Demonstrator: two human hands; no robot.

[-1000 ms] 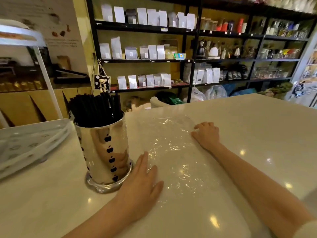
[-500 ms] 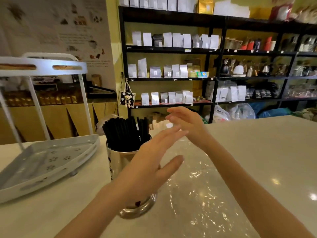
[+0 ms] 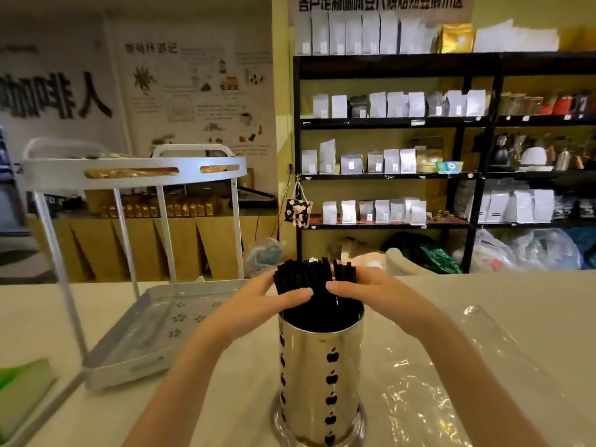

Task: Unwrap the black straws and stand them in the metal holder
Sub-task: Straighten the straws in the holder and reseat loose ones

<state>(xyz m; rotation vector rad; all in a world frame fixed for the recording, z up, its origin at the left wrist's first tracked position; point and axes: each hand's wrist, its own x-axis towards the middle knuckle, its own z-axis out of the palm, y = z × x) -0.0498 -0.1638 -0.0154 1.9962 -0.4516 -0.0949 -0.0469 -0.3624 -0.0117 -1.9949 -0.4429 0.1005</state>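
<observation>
At frame centre, my left hand (image 3: 274,300) and right hand (image 3: 364,293) cup the straws (image 3: 314,285) from either side, fingers curled around the bundle and thumbs nearly meeting in front. The straws stand upright in the holder (image 3: 319,375), lower centre, on the counter (image 3: 483,295). Clear wrap (image 3: 451,398) lies flat at lower right. A white rack (image 3: 135,317) occupies the left.
</observation>
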